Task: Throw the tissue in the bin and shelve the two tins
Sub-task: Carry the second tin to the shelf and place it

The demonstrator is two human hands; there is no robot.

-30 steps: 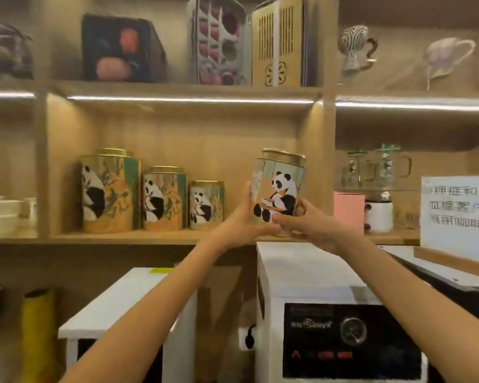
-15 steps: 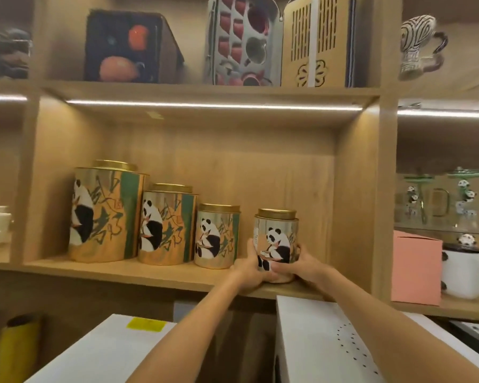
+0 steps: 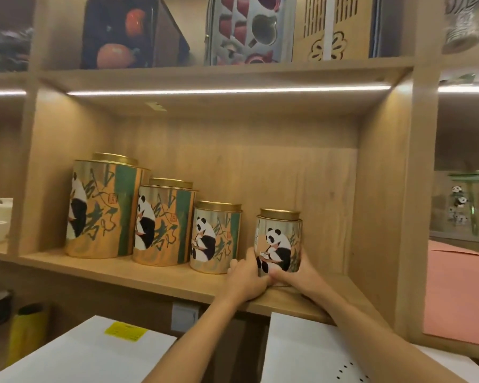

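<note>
1. The small tin (image 3: 279, 240) stood upright on the shelf (image 3: 138, 273), at the right end of a row of four panda tins graded by size, apart from its neighbour (image 3: 215, 236).
2. The left hand (image 3: 245, 277) and right hand (image 3: 295, 275) both gripped the small tin low on its body, one from each side, thumbs meeting in front of its base.
3. Whether the tin's base rested fully on the shelf could not be told, since the hands covered it; it appeared to be seated.
4. Progress, as a judgement: this tin was at its place and awaited only release. Which of the other three tins, if any, was the task's second tin could not be told from the row.
5. No tissue and no bin lay in view, so that part of the task could not be assessed.
6. Writing: the two larger tins, the large tin (image 3: 105, 208) and the medium tin (image 3: 163, 223), bore brushed dark characters and a small red seal mark, too stylised to read; the small tin showed a panda holding a cup, with no legible text.
7. A yellow label (image 3: 125, 331) on the white box (image 3: 89, 352) below was illegible.
</note>
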